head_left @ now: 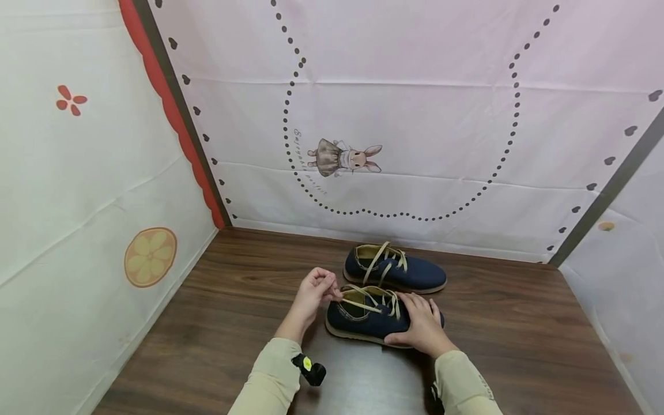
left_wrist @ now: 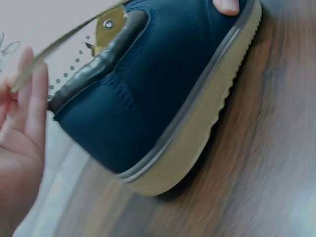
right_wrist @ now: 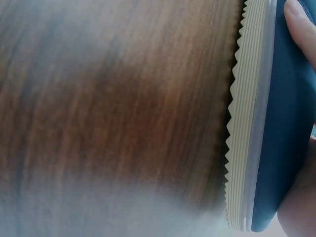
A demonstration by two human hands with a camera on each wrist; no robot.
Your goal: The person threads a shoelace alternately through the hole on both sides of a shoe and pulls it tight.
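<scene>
Two navy lace-up shoes with tan soles stand side by side on the wooden surface, toes to the right. At the heel end of the near shoe [head_left: 349, 323], my left hand [head_left: 314, 293] pinches a beige shoelace [left_wrist: 64, 39], drawn taut from the eyelets back past the collar. My right hand [head_left: 421, 324] grips the front of the same shoe, thumb on the near side and fingers over the top. In the right wrist view that thumb [right_wrist: 302, 24] presses the navy upper above the ridged sole [right_wrist: 243, 118]. The toe is mostly hidden by the hand.
Just behind stands the far shoe [head_left: 425, 273], its laces loose over the opening. A printed white cloth wall [head_left: 415, 138] rises close behind it, with another cloth wall [head_left: 78, 190] at the left. Brown wood-grain surface [head_left: 249, 288] surrounds the shoes.
</scene>
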